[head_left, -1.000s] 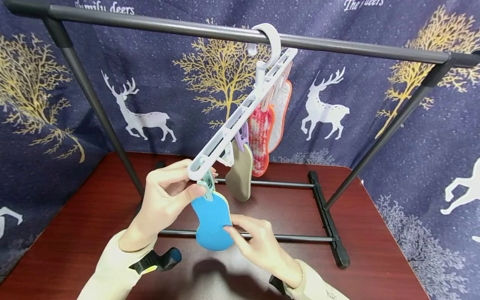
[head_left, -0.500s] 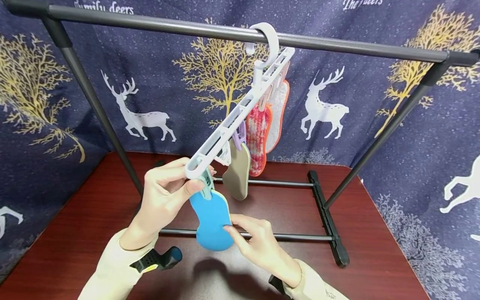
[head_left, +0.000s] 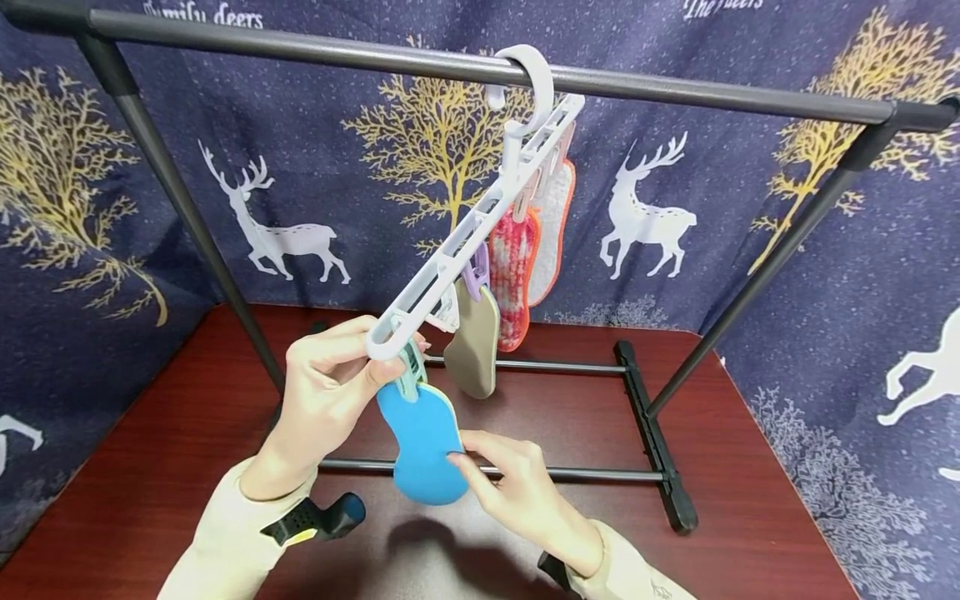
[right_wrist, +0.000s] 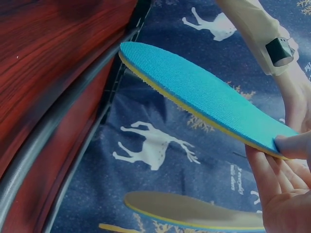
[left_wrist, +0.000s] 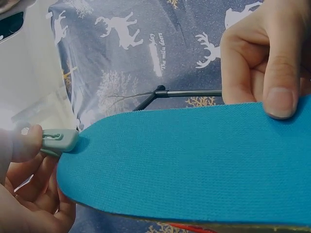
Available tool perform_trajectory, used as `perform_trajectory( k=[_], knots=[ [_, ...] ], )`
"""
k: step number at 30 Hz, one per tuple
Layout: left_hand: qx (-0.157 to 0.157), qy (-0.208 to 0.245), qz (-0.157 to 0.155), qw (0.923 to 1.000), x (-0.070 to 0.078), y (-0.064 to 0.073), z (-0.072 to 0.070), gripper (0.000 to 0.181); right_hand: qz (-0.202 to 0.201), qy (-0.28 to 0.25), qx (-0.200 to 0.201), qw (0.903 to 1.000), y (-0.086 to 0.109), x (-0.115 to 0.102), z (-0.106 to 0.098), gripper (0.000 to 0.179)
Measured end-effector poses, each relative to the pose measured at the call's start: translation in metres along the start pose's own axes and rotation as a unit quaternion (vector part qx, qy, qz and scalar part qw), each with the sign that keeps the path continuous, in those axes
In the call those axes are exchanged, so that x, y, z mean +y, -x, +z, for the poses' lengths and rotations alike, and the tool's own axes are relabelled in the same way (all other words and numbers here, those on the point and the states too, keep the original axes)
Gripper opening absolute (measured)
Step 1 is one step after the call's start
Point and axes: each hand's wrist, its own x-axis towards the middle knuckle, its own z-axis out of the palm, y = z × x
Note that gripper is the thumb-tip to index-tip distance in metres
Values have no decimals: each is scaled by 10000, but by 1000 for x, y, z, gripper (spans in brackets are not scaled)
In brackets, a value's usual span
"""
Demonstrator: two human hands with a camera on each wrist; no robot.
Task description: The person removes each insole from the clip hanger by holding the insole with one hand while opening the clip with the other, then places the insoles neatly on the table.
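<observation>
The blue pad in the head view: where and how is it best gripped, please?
Perhaps pinch the blue pad by its thin right edge near the waist, coming from the right, since the left hand and mint-green clip occupy its top.

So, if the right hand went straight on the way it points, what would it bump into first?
The blue pad, whose edge the right hand already pinches. Beyond that, in the head view, the left hand looks roughly in line, though the depth between them is unclear.
</observation>
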Motion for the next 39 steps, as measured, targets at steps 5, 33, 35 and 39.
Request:
perform_trajectory(
  k=[5,33,35,39],
  knots=[
    [47,-34,104,9999,-1,-1,1,15,-61,20,-31,10000,0,0,0,13],
    [-14,-97,78,9999,5,1,0,20,13,242,-293,9993,4,0,-2,18],
    [-10,-108,73,9999,5,1,0,21,3,268,-290,9992,4,1,-2,18],
    [-17,-68,69,10000,4,1,0,20,-48,298,-284,9991,5,2,-1,19]
  ],
)
